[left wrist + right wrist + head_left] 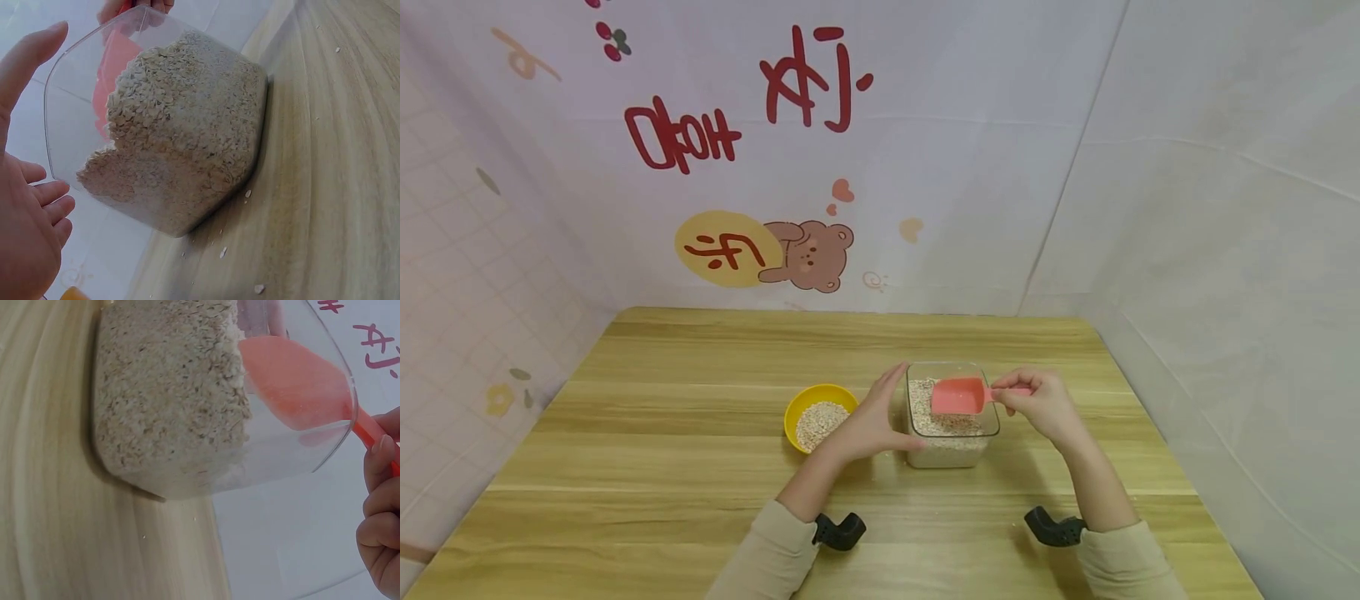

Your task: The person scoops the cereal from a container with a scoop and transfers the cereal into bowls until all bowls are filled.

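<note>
A clear square container (951, 454) of oat flakes (181, 106) stands on the table. My right hand (1036, 407) pinches the handle of a pink scoop (958, 396), whose blade sits inside the container at the top of the oats. In the right wrist view the scoop (294, 381) shows through the clear wall, its tip against the flakes. My left hand (868, 425) is at the container's left side, thumb and fingers spread; whether it touches the wall is hard to tell. Left of that hand is a yellow bowl (790, 417) with oat flakes in it, partly hidden by the hand.
Loose flakes (259, 289) lie scattered on the wooden table (662, 442) near the container. Behind the table hangs a white printed cloth (962, 167), with more white cloth (1225, 292) along the right side. Black wrist mounts (842, 533) sit on both forearms.
</note>
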The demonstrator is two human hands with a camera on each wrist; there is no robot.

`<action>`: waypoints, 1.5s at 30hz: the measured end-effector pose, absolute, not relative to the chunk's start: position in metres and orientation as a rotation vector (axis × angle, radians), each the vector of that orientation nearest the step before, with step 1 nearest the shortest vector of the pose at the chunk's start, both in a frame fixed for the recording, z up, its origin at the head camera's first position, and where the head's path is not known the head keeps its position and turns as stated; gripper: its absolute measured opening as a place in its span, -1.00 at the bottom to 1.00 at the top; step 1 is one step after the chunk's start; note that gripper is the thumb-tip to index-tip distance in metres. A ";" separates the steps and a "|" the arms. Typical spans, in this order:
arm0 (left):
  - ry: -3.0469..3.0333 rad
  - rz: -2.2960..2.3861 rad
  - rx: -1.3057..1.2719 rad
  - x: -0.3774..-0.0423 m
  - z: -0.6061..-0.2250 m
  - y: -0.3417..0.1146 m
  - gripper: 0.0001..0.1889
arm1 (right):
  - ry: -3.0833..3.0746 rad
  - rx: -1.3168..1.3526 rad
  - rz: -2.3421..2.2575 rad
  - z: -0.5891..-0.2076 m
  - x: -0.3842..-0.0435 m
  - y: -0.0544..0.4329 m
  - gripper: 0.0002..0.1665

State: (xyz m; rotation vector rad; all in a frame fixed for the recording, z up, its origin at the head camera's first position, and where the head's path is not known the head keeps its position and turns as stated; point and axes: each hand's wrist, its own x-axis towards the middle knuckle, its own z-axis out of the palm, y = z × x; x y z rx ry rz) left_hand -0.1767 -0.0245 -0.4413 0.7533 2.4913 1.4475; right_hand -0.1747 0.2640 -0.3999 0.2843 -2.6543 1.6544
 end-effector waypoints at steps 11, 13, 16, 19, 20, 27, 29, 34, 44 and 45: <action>2.473 1.453 0.710 -0.180 -0.443 -0.020 0.27 | -2.670 0.313 1.640 -0.406 -0.177 0.263 -0.87; 2.469 1.458 0.710 -0.181 -0.444 -0.019 0.26 | -2.676 0.311 1.640 -0.406 -0.178 0.262 -0.87; 2.464 1.471 0.713 -0.181 -0.444 -0.019 0.26 | -2.684 0.316 1.653 -0.408 -0.179 0.259 -0.86; 2.452 1.481 0.714 -0.181 -0.444 -0.020 0.25 | -2.689 0.305 1.665 -0.408 -0.179 0.255 -0.85; 2.448 1.485 0.715 -0.181 -0.444 -0.020 0.24 | -2.693 0.299 1.665 -0.408 -0.179 0.254 -0.84; 2.437 1.503 0.724 -0.181 -0.445 -0.021 0.23 | -2.720 0.291 1.617 -0.406 -0.180 0.243 -0.87; 2.431 1.504 0.726 -0.181 -0.445 -0.021 0.22 | -2.723 0.289 1.623 -0.407 -0.181 0.239 -0.88; 2.416 1.517 0.721 -0.182 -0.446 -0.021 0.21 | -2.756 0.279 1.628 -0.407 -0.184 0.233 -0.86; 2.395 1.545 0.733 -0.183 -0.444 -0.020 0.22 | -2.796 0.302 1.540 -0.403 -0.190 0.220 -0.89; 2.394 1.546 0.729 -0.184 -0.445 -0.019 0.22 | -2.797 0.316 1.538 -0.403 -0.190 0.218 -0.88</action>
